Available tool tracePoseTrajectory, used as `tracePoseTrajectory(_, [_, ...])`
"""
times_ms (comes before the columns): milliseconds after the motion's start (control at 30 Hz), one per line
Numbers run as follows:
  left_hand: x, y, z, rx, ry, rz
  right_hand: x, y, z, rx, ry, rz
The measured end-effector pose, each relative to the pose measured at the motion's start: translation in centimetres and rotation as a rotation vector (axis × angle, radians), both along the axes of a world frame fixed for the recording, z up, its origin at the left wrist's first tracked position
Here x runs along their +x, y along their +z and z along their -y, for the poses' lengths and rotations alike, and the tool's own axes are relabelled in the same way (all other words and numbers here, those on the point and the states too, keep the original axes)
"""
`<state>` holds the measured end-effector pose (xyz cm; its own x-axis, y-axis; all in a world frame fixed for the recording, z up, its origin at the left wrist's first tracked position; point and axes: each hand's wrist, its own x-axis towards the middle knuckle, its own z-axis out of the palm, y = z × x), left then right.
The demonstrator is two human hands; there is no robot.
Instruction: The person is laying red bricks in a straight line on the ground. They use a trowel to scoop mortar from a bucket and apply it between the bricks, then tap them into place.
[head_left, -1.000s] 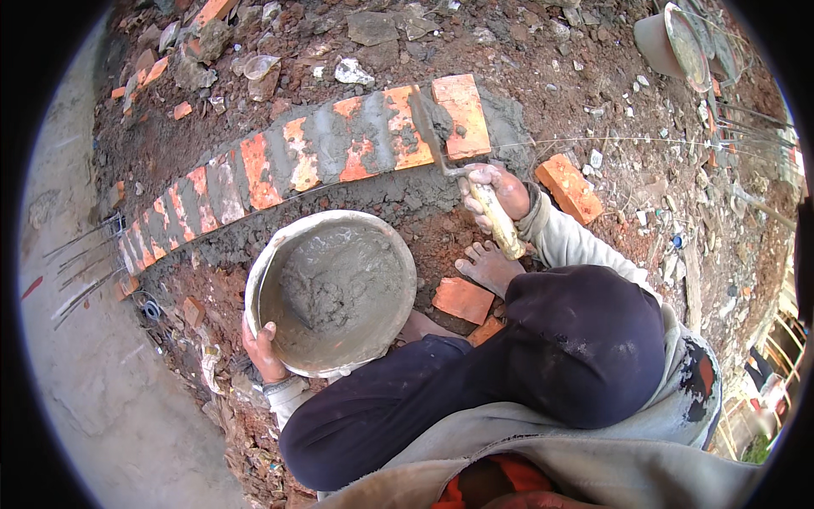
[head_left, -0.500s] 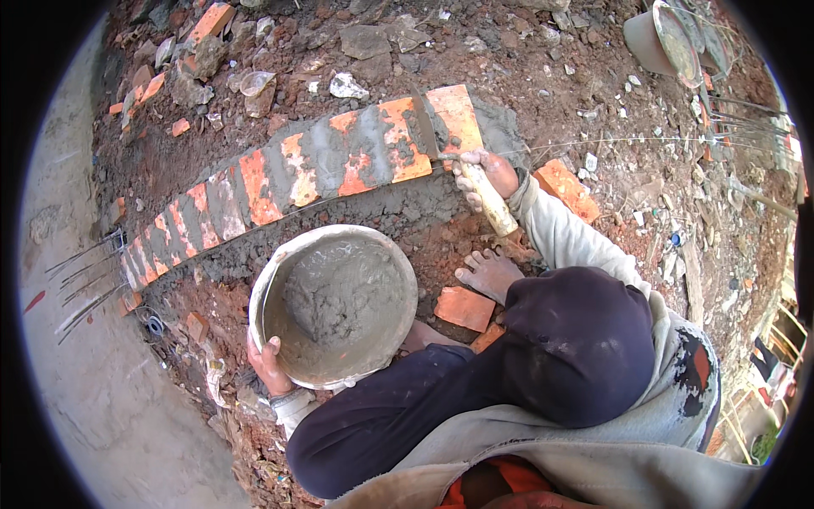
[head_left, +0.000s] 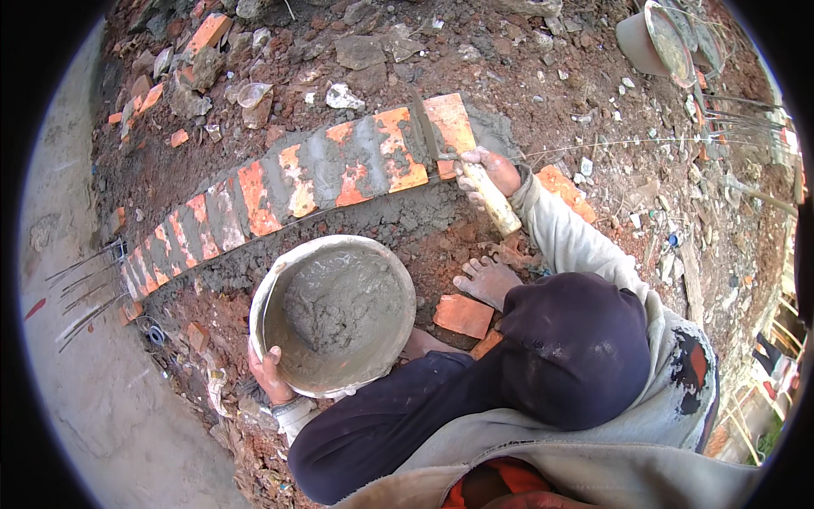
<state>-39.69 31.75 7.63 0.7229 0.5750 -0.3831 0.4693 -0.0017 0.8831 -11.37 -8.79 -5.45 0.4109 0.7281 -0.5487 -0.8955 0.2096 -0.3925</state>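
My right hand is closed round the pale, worn handle of a trowel. Its narrow-looking blade stands edge-on at the joint between the last two bricks at the right end of a brick row. These orange bricks lie side by side with grey mortar between and smeared over them. At the lower left, my left hand grips the rim and side of a round bucket, thumb on the outside near the rim. Wet grey mortar fills its bottom. The fingers under the bucket are partly hidden.
A taut string runs right from the row. Loose bricks lie by my bare foot. Steel rods stick out at the left, beside a concrete strip. Another bucket lies tilted at the far right among rubble.
The view has shifted slightly, so the bricks and bucket sit a little lower. Both hands keep their holds, and the trowel stays at the same joint.
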Motion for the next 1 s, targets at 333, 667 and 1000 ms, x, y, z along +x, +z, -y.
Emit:
tracePoseTrajectory(333, [-0.2,-0.2,-0.2,-0.017,0.005,0.001,-4.9,-0.3,0.0,-0.162,-0.088,0.038])
tracePoseTrajectory(667, [-0.2,-0.3,0.0,-0.048,0.020,0.032,-0.8,-0.8,-0.3,-0.060,-0.020,-0.078])
tracePoseTrajectory(1000, [0.2,-0.2,0.2,-0.022,0.024,0.008,0.5,-1.2,-0.1,-0.039,0.050,-0.096])
